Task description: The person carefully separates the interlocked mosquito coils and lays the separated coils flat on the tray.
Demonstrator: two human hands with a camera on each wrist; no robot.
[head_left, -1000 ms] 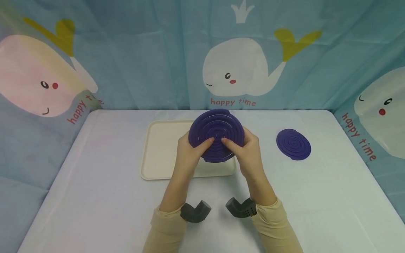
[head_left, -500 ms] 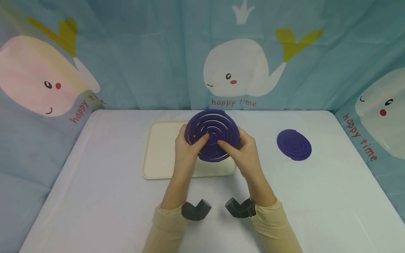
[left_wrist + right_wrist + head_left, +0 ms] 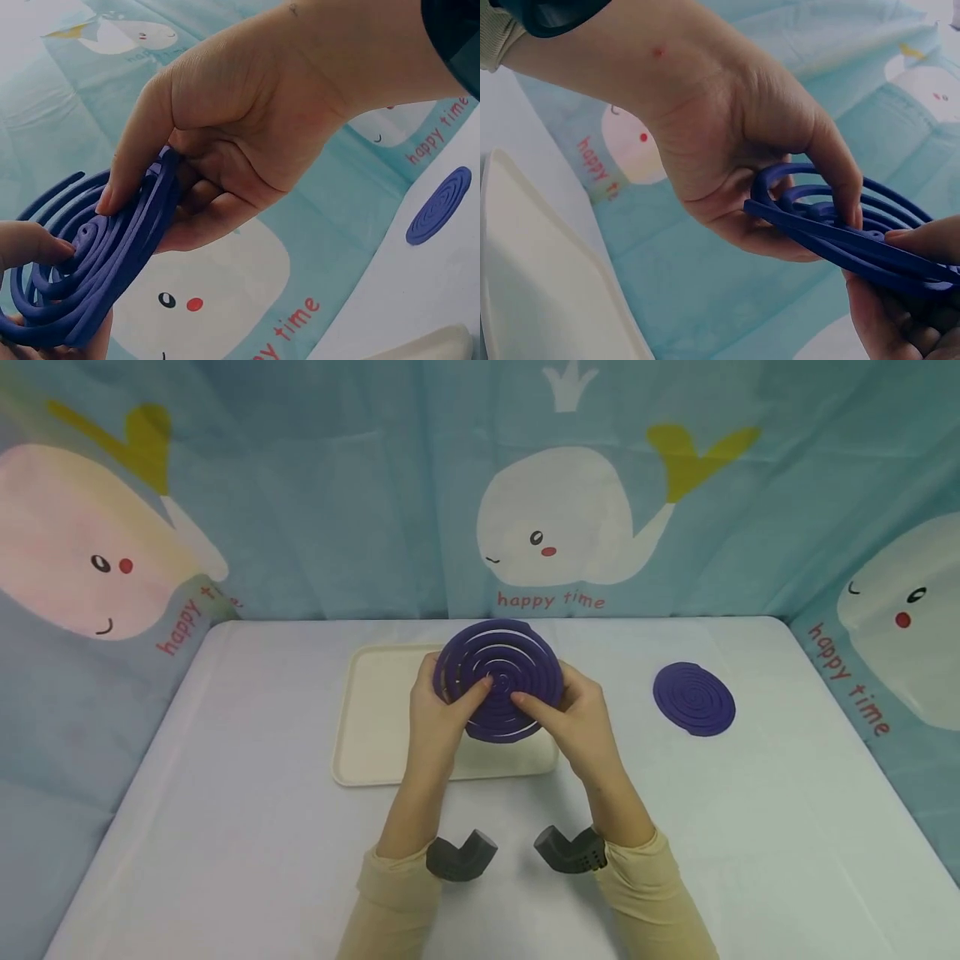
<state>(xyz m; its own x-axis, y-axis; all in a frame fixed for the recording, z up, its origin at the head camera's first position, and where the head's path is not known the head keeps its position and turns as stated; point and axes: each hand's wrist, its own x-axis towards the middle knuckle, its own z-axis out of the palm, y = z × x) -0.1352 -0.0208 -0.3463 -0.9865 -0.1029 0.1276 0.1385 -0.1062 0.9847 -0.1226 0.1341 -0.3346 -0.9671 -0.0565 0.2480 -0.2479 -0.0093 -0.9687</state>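
Observation:
Both hands hold up a dark purple spiral coaster [image 3: 501, 710], tilted toward the head camera, above the tray. My left hand [image 3: 437, 718] grips its left edge, thumb on the face near the centre and fingers behind. On the opposite side my right hand [image 3: 588, 718] grips it the same way, its thumb just right of the centre. In the left wrist view the coils of the coaster [image 3: 97, 262] spread apart in depth, with gaps between the rings. Most fingers are hidden behind it in the head view. A second purple spiral coaster [image 3: 694, 699] lies flat on the table at the right.
A cream rectangular tray [image 3: 375, 718] lies on the white-covered table [image 3: 247, 827], partly behind the hands and the held coaster. Blue curtains with whale prints [image 3: 555, 518] close off the back and sides. Dark curved wrist devices [image 3: 461, 857] sit at both sleeves.
The held coaster and both hands have shifted slightly left. Bright gaps have opened between its rings, and the left thumb has moved up and left. The coaster on the table stays put.

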